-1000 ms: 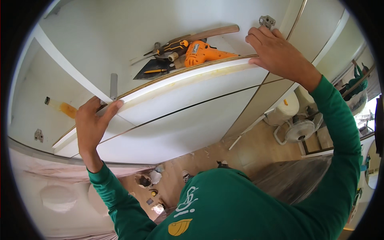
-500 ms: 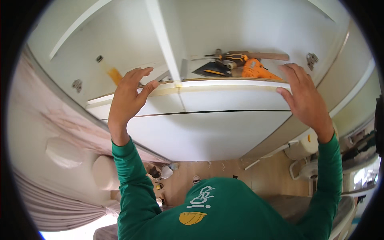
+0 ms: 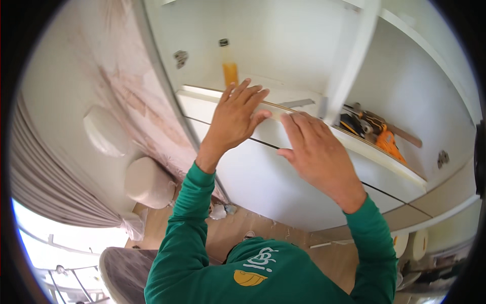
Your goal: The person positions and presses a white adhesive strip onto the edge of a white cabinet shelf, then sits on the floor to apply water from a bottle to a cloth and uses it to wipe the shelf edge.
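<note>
My left hand (image 3: 234,116) is open, fingers spread, at the top edge of a pale strip (image 3: 202,93) along the front of a white cabinet (image 3: 283,161). To its right, my right hand (image 3: 320,154) is open too, fingers stretched toward the same strip. Neither hand holds anything. Whether the fingertips press on the strip or hover over it, I cannot tell. Behind my left hand, inside the cabinet, stands a clear container with amber contents and a dark cap (image 3: 230,68). A flat grey metal piece (image 3: 298,103) lies behind the strip, between the hands and the upright divider (image 3: 354,61).
Right of the divider lie an orange tool (image 3: 389,144), a black-and-yellow tool (image 3: 374,121) and a wooden handle (image 3: 405,136). Metal hinge plates (image 3: 180,59) sit on the side wall. A wrapped beige stool (image 3: 149,182) and a curtain (image 3: 66,177) are at the left.
My view has swung to the left. Both hands, wide apart before, are now close together near the left part of the strip. My right hand has left the orange tool's end.
</note>
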{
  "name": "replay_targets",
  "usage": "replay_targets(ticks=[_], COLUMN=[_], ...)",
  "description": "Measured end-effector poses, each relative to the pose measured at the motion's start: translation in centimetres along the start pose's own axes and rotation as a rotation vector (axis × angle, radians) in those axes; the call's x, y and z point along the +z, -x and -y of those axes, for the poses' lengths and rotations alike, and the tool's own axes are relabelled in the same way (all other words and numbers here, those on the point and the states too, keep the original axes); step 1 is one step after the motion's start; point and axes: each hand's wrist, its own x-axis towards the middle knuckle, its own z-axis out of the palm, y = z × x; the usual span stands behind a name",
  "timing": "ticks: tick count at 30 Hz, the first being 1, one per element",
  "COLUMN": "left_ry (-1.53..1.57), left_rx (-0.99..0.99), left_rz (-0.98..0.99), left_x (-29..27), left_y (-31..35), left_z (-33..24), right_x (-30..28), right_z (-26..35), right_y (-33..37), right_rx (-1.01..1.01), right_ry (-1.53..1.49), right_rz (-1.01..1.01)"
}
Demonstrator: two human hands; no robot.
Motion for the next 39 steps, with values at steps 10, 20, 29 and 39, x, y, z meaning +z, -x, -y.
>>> replay_targets(ticks=[10,20,29,39], left_ry=[0.045,0.106,0.065,0.094], left_rx=[0.007,0.005,0.001,0.113], left_rz=[0.006,0.114,-0.004,0.162], left_x=[0.8,-0.2,-1.1,-5.4], left_y=[0.8,0.2,0.8,0.1], left_z=[1.5,1.4,5.5,12.9], right_x=[10.0,8.2,7.7,5.2], right_z=[2.1,1.4,1.6,-2.0], right_y=[-3.8,-3.3,-5.1,-11.2], right_rx=[0.224,0.283,0.367,0.537], right_ry=[0.107,0.034,0.022,-0.174], right_rz=[-0.025,0.082,0.098,0.392])
